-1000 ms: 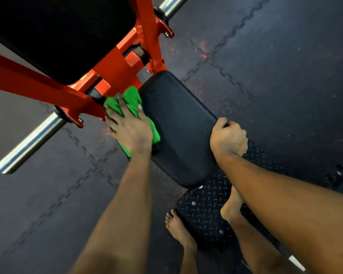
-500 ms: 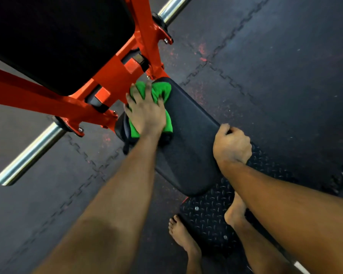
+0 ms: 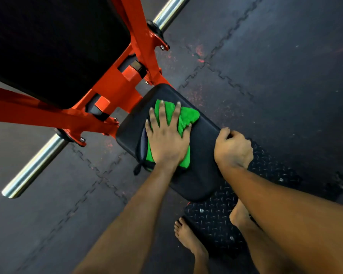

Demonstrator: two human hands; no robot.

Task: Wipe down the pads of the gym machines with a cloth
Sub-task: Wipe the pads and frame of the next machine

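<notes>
A black seat pad (image 3: 202,155) of an orange gym machine lies at the centre of the head view. A bright green cloth (image 3: 186,117) is spread on its top face. My left hand (image 3: 166,139) presses flat on the cloth with fingers splayed, covering most of it. My right hand (image 3: 233,149) is curled over the pad's right edge, gripping it. A larger black back pad (image 3: 53,46) fills the upper left, above the seat.
The orange frame (image 3: 115,84) runs between the two pads. A chrome bar (image 3: 34,167) sticks out to the lower left and another chrome bar (image 3: 170,10) to the top. A black checker footplate (image 3: 216,218) sits under my bare feet on dark rubber floor tiles.
My left hand has slid the green cloth from the pad's left side onto its top, moving right toward the middle. My right hand has kept its grip on the pad's right edge.
</notes>
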